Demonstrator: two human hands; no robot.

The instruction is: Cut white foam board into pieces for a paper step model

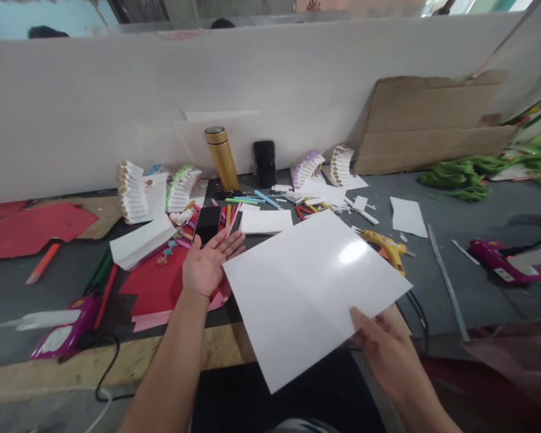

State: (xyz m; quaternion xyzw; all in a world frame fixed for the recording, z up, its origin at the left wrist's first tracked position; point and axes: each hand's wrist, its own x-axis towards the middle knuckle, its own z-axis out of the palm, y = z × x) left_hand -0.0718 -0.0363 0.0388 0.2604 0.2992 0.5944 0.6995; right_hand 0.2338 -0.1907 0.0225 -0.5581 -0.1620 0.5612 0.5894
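A large glossy white sheet of card (297, 294) is held tilted over the table's front edge. My right hand (383, 343) pinches its lower right side, thumb on top and fingers underneath. My left hand (207, 261) lies palm up with fingers spread, close to the sheet's left corner and holding nothing. Beneath and beside the left hand are red paper pieces (155, 285) and a dark phone (207, 224). Behind the sheet's right corner lies a yellow glue gun (385, 246), partly covered by the sheet.
A gold flask (222, 159) and a black phone (264, 163) stand at the back. White folded paper fans (133, 192) are to their left. Cardboard (433, 126) leans at right beside green yarn (466, 174). Purple power strips (67, 331) with cords and a metal ruler (448, 282) lie around.
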